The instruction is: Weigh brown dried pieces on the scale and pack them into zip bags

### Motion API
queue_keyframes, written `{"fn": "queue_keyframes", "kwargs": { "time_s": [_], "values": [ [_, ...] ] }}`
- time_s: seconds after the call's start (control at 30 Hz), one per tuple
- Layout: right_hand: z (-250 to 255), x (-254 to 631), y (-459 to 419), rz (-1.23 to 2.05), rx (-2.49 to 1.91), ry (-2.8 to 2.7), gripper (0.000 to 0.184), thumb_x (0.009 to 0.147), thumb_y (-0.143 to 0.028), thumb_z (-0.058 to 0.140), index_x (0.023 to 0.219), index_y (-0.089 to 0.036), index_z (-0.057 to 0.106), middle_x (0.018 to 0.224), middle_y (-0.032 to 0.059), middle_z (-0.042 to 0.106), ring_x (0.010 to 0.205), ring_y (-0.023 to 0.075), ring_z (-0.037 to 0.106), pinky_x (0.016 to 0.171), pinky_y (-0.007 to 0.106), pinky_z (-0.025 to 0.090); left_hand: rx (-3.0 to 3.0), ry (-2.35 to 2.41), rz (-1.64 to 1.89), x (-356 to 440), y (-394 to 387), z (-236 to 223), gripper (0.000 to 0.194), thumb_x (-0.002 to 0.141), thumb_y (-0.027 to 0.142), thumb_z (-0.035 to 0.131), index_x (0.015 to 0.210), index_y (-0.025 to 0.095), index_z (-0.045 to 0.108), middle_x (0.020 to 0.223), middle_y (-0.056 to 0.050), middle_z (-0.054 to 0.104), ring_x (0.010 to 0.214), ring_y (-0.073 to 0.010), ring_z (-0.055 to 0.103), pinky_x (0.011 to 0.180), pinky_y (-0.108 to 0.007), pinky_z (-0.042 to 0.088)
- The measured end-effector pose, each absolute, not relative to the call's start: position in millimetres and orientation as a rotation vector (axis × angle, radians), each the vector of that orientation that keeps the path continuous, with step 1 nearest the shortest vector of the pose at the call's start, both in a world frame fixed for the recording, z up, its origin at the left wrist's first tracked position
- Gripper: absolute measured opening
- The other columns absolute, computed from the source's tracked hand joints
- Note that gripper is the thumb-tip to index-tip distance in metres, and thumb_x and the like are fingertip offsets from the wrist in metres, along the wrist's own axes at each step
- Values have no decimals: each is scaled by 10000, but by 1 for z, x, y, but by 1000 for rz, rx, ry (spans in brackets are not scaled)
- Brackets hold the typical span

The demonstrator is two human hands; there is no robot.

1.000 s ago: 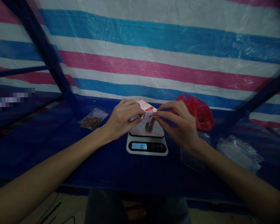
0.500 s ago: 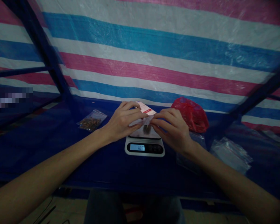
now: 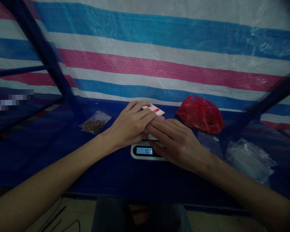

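My left hand [image 3: 131, 124] and my right hand [image 3: 177, 140] meet over a small white digital scale [image 3: 134, 155]. The fingers of both are closed on a small clear zip-lock bag [image 3: 148, 135], which they mostly cover. What lies inside the bag is hidden now. The right fingers overlap the left fingertips, and the right thumb passes in front of the scale's panel. The lit display [image 3: 144, 150] reads 10.7. Just behind the hands lies a white and red card or box [image 3: 157, 110], partly covered by the left fingers.
A zip bag of brown pieces [image 3: 95, 124] lies left on the blue table [image 3: 106, 177]. At the right are a red plastic bag [image 3: 200, 114], a flat clear bag [image 3: 210, 141] and a pile of clear zip bags [image 3: 252, 159]. Behind hangs a striped sheet [image 3: 159, 71] between blue posts.
My right hand has moved left and down across the scale, its fingers now overlapping the left ones along the bag's top. The bag's dark contents, visible before, are now covered. The reading stays 10.7.
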State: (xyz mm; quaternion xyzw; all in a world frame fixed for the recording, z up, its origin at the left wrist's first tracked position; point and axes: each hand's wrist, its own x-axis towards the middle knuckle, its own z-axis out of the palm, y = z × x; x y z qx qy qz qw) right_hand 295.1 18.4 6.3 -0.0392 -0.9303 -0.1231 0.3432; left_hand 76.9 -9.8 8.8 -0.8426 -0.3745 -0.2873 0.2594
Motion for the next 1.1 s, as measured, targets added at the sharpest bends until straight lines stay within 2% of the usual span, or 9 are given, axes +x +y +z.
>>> {"fn": "queue_keyframes", "kwargs": {
  "time_s": [0.23,0.37,0.43,0.53,0.6,0.67,0.83,0.93,1.1],
  "values": [
    [7,289,9,-326,-103,-2500,547,982,-596,601,1243,-123,693,1203,196,744,1198,349,659,1047,532,507,-2358,-981,-725,85,-17,9,416,883,186,579,1294,124,577,1195,-159,716,1254,-343,574,1043,-498,470],
    [1,284,12,-366,-81,-2565,692,962,-702,536,1251,-91,684,1209,209,737,1187,371,637,1038,560,502,-2385,-935,-715,88,-18,7,408,883,191,570,1284,117,575,1168,-161,712,1187,-336,590,1023,-497,470],
    [1,286,15,-356,-49,-2547,646,992,-657,527,1264,-90,673,1229,201,727,1194,358,631,1008,534,511,-2398,-951,-712,85,-16,8,414,884,206,583,1290,127,562,1151,-151,705,1163,-329,588,1008,-491,473],
    [3,294,24,-319,-45,-2395,344,1051,-360,540,1269,-127,668,1263,172,709,1178,305,639,938,471,519,-2415,-1049,-716,75,-8,8,394,875,217,594,1260,152,543,1146,-132,678,1145,-313,575,979,-467,484],
    [3,300,34,-253,-182,-2254,276,1022,-204,553,1270,-185,674,1241,134,709,1143,278,641,918,454,508,-2398,-1147,-734,65,-1,7,337,891,225,578,1218,159,534,1159,-130,654,1128,-299,571,951,-446,493],
    [1,304,47,-122,-372,-2174,302,997,-221,623,1296,-226,666,1217,109,700,1131,275,628,943,469,497,-2374,-1247,-760,56,5,4,278,913,217,550,1184,157,533,1155,-130,642,1085,-278,578,912,-423,500],
    [-18,301,75,136,-682,-2256,621,821,-442,856,1352,-206,636,1237,120,685,1129,320,592,962,532,502,-2390,-1365,-817,45,10,-1,229,895,205,576,1122,172,577,1088,-94,676,1020,-256,590,879,-405,503],
    [-28,297,80,140,-758,-2278,514,760,-464,895,1172,-204,732,1113,103,715,1017,307,603,893,514,516,-2436,-1331,-852,51,8,-3,291,874,232,629,1160,184,606,1096,-83,697,1046,-260,601,900,-412,505],
    [-28,293,75,189,-761,-2211,286,772,-312,883,1018,-210,780,1008,83,738,930,273,627,822,461,538,-2458,-1280,-880,61,7,-7,237,886,241,630,1117,189,646,1047,-84,715,1046,-263,614,885,-414,509]
  ]
}}
